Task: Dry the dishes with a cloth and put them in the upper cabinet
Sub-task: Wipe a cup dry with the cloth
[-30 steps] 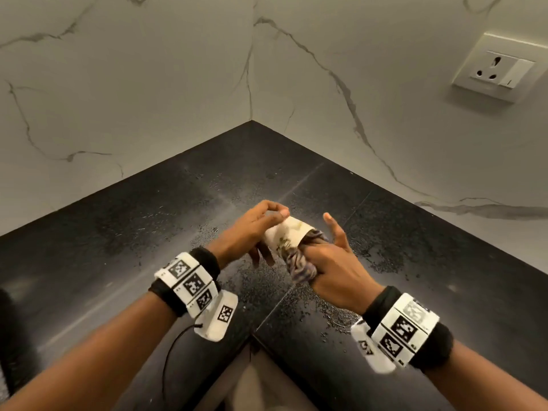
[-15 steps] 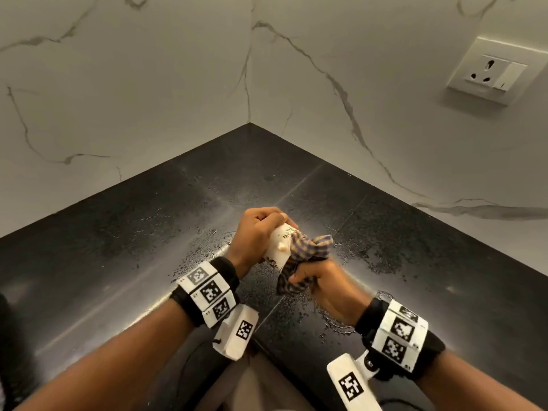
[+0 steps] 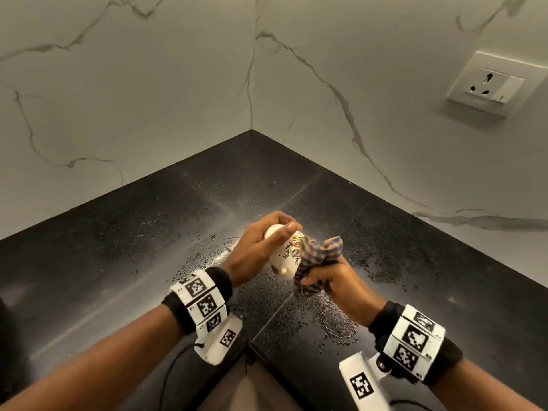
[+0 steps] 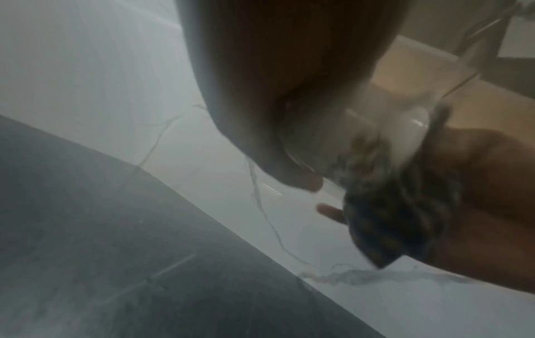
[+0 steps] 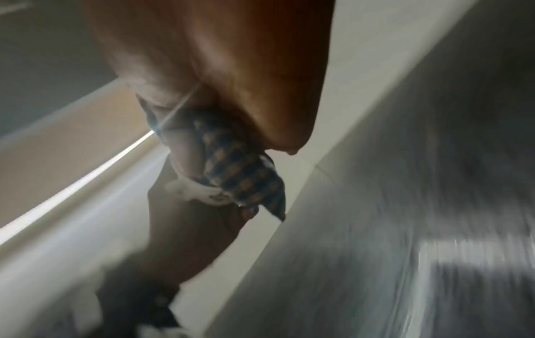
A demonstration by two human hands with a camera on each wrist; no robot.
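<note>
I see left hand curled round the floral cup, held above the countertop. Right hand at its 4 o'clock, fist clamped on checked cloth against the cup.

You see a white cup with a small flower print in your left hand. The cloth in your right hand has blue and tan checks. The counter is black; the wall is white marble with grey veins.
</note>
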